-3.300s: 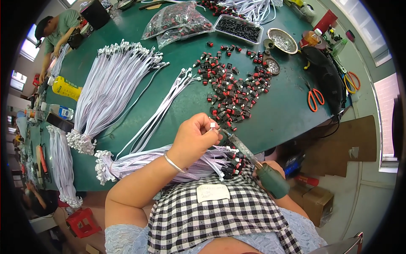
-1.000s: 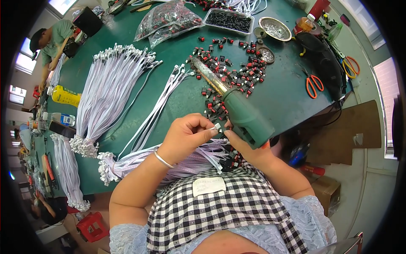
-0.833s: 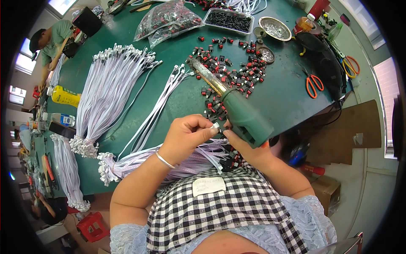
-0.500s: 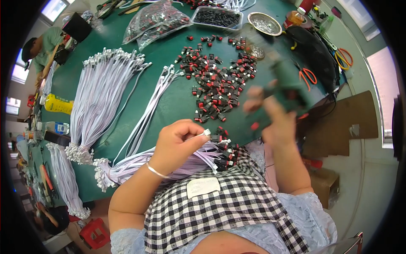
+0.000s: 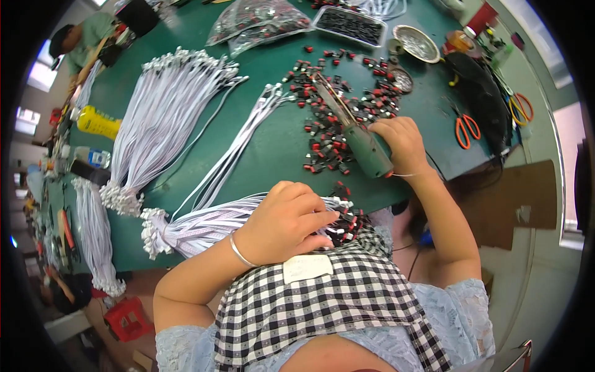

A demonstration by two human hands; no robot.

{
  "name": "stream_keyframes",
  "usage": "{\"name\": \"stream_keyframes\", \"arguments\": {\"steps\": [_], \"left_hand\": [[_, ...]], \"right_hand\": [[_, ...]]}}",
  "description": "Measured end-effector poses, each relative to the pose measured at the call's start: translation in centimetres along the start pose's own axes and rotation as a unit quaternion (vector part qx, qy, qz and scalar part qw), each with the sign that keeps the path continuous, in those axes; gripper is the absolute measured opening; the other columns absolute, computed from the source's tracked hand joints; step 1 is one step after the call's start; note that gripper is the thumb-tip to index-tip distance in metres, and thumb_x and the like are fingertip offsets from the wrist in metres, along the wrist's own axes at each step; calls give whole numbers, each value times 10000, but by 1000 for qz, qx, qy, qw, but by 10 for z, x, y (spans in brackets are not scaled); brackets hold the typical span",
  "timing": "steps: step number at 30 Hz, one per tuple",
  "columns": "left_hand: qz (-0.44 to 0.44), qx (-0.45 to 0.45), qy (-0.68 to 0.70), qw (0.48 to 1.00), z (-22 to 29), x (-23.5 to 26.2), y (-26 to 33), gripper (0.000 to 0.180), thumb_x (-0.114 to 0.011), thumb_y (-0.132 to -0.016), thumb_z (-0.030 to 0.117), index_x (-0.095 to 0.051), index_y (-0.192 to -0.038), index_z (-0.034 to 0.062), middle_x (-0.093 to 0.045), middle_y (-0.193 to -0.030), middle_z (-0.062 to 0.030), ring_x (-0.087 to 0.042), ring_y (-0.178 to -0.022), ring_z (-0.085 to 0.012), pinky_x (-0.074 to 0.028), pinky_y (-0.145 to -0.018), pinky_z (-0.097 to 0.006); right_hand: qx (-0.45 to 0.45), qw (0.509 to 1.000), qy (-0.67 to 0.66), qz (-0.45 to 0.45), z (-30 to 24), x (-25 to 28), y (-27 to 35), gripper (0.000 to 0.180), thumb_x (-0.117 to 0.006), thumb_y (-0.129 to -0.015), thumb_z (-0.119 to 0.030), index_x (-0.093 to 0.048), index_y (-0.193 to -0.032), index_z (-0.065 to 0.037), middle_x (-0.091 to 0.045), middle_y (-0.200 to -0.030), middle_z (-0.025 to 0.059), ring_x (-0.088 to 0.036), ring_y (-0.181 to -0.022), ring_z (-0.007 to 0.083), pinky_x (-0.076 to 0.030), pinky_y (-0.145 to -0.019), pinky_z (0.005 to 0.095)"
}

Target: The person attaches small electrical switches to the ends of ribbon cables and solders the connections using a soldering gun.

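My right hand (image 5: 401,146) grips a gun-shaped tool (image 5: 370,152) with a green body and a long, narrow metal nose. That nose points away from me, above a spread of small black-and-red connectors (image 5: 325,133). My left hand (image 5: 291,220) lies over a bundle of flat white cables (image 5: 211,222) at the table's near edge. Its index finger and thumb are apart beside the cables' dark ends (image 5: 350,224); nothing shows between them, and the undersides of the fingers are hidden. A few loose white cables (image 5: 242,139) lie just beyond.
A large white cable bundle (image 5: 170,124) lies left on the green table, another bundle (image 5: 96,239) nearer. Behind are bags of connectors (image 5: 260,25), a tray of black parts (image 5: 350,26) and a metal bowl (image 5: 416,42). Orange-handled scissors (image 5: 466,129) lie right. Someone (image 5: 83,46) works far left.
The green tool has come left over the connectors, its nose now showing. My left hand has moved down onto the bundle, and the white plug it pinched no longer shows. The view has shifted.
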State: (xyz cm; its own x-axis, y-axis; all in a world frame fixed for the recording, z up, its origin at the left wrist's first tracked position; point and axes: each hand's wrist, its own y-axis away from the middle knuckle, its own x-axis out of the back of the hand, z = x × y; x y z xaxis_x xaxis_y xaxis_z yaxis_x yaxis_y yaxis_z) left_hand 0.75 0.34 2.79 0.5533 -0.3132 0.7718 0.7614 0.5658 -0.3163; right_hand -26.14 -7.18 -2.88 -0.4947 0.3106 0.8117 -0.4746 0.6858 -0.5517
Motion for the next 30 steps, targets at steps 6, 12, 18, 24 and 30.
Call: {"name": "stream_keyframes", "arguments": {"steps": [6,12,18,24,30], "left_hand": [[-47,75,-17,996,-16,30,4,271,-670,-713,274,-630,-903,85,-574,-787,-59,-548,-762,-235,-426,-675,-344],[69,268,-151,949,-98,49,-3,150,-638,-733,137,-557,-815,40,-584,-765,-108,-561,-696,-273,-441,-644,-356],[12,374,-107,921,-119,48,-1,196,-625,-709,65,-537,-882,40,-590,-774,-138,-574,-774,-303,-444,-676,-397],[48,325,41,944,-97,42,-5,194,-529,-715,38,-544,-906,7,-460,-704,1,-441,-630,-76,-369,-571,-212],[-4,380,227,897,-40,38,-17,229,-647,-708,53,-521,-899,46,-404,-693,63,-325,-599,-12,-295,-540,-162]], "right_hand": [[17,999,17,-29,5,-3,-1,314,-579,-641,-31,-567,-942,-117,-578,-902,40,-540,-823,235,-403,-757,330],[14,999,33,11,5,6,5,310,-582,-657,-31,-558,-963,-77,-567,-912,70,-544,-788,236,-424,-729,325],[-358,815,-433,144,-35,49,14,392,-540,-725,86,-474,-1091,-39,-533,-926,29,-537,-778,128,-450,-653,237],[-403,638,-638,150,-60,53,29,467,-590,-698,28,-419,-1113,-101,-511,-909,42,-537,-822,166,-476,-712,324],[-371,564,-734,69,-89,16,0,490,-589,-692,37,-403,-1124,-101,-503,-919,56,-536,-851,177,-472,-747,346]]}}
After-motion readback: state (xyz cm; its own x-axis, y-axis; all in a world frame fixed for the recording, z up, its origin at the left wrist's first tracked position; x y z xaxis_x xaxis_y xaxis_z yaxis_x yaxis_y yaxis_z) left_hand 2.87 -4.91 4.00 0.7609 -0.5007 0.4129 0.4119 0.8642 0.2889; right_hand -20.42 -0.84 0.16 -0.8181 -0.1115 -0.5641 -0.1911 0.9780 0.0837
